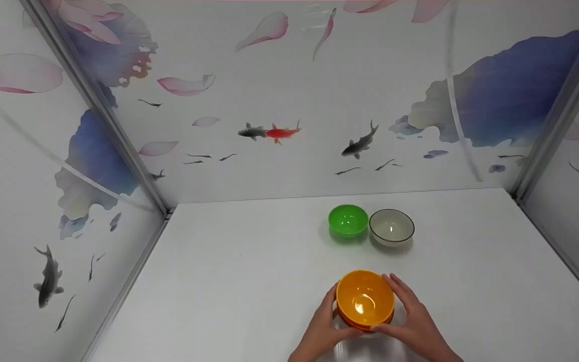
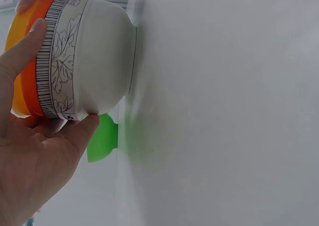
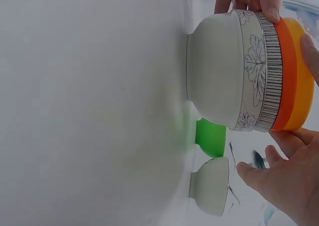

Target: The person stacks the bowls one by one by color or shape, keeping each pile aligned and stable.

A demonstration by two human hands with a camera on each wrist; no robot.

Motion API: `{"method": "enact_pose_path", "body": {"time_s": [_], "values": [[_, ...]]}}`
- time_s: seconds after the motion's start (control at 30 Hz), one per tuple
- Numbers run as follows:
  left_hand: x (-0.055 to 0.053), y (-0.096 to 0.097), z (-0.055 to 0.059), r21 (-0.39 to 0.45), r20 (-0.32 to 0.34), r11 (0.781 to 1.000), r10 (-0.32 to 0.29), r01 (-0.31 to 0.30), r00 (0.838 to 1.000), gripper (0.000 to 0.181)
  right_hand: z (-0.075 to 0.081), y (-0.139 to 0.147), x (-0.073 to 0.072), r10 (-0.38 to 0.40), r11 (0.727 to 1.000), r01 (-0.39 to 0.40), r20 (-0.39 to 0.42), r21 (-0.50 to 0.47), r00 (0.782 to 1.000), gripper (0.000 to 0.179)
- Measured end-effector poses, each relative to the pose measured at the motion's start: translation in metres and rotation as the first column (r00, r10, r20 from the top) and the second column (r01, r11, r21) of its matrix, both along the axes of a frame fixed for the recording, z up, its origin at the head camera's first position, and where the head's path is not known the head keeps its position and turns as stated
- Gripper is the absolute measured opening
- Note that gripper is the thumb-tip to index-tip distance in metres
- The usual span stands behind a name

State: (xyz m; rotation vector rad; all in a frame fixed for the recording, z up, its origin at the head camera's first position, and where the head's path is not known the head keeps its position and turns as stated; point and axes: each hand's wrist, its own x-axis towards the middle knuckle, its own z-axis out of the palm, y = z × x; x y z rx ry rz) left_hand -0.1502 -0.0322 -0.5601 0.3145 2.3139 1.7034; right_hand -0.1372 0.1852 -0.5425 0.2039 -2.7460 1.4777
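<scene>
Near the front of the white table [image 1: 219, 291], a stack of nested bowls stands upright between both hands. On top is a glossy yellow-orange bowl [image 1: 365, 296], with a darker orange bowl [image 3: 288, 71] beneath. At the bottom, a larger white bowl [image 3: 214, 71] has a leaf pattern and a striped rim band. My left hand [image 1: 322, 327] holds the stack from the left, thumb by the orange bowl and a finger touching the white one. From the right, my right hand [image 1: 415, 322] grips the upper bowls near their rims. The bowls' insides below the top one are hidden.
Behind the stack, a small green bowl [image 1: 348, 221] and a pale bowl with a dark rim [image 1: 391, 227] stand side by side. White panels [image 1: 289, 90] painted with fish and petals enclose the table at the back and sides.
</scene>
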Motion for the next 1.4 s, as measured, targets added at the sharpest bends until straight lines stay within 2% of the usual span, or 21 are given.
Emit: {"method": "enact_pose_path", "body": {"time_s": [0.43, 0.67, 1.13, 1.4], "values": [[-0.0001, 0.0008, 0.0017, -0.034, 0.022, 0.999, 0.02, -0.02, 1.0, 0.1, -0.0041, 0.0003, 0.0018, 0.003, 0.999, -0.002, -0.033, 0.033, 0.999, 0.104], [-0.0012, 0.0003, 0.0009, -0.033, 0.033, 0.999, 0.02, -0.019, 0.999, 0.1, -0.0078, 0.0027, 0.0032, 0.007, 0.999, -0.003, -0.088, 0.041, 0.996, 0.101], [-0.0022, 0.0014, 0.0023, -0.014, 0.048, 1.0, 0.02, -0.019, 0.999, 0.096, -0.001, -0.0004, 0.004, 0.03, 0.998, -0.032, 0.039, 0.058, 0.999, 0.101], [-0.0019, 0.0003, 0.0021, 0.004, 0.049, 1.0, 0.009, -0.009, 0.999, 0.096, -0.001, -0.0004, 0.0036, 0.056, 0.998, -0.057, 0.058, 0.031, 0.997, 0.1]]}}
